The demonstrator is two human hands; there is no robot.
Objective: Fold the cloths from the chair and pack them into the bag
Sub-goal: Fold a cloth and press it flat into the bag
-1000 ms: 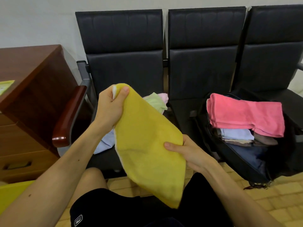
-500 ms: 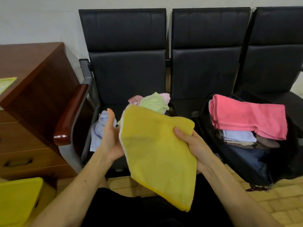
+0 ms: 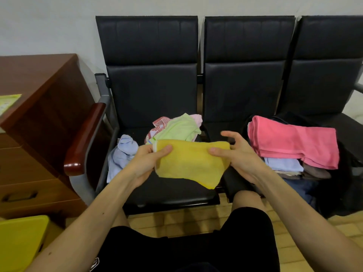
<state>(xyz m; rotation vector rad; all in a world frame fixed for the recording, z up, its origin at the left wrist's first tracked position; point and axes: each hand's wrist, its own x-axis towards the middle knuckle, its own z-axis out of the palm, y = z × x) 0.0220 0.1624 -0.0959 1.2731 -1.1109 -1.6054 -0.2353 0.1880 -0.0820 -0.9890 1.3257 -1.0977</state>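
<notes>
On the chair (image 3: 153,91) seat lie a crumpled blue cloth (image 3: 121,154) and a loose heap of cloths (image 3: 176,128), and right of the chair the open black bag (image 3: 334,193) holds a folded stack topped by a pink cloth (image 3: 294,146). Above the chair's seat front, the left hand (image 3: 145,163) pinches one end of the yellow cloth (image 3: 188,163) and the right hand (image 3: 237,156) thumb-clamps the other, its long axis running left to right. Half a second earlier it hung slanting downward, longer and closer to the person.
</notes>
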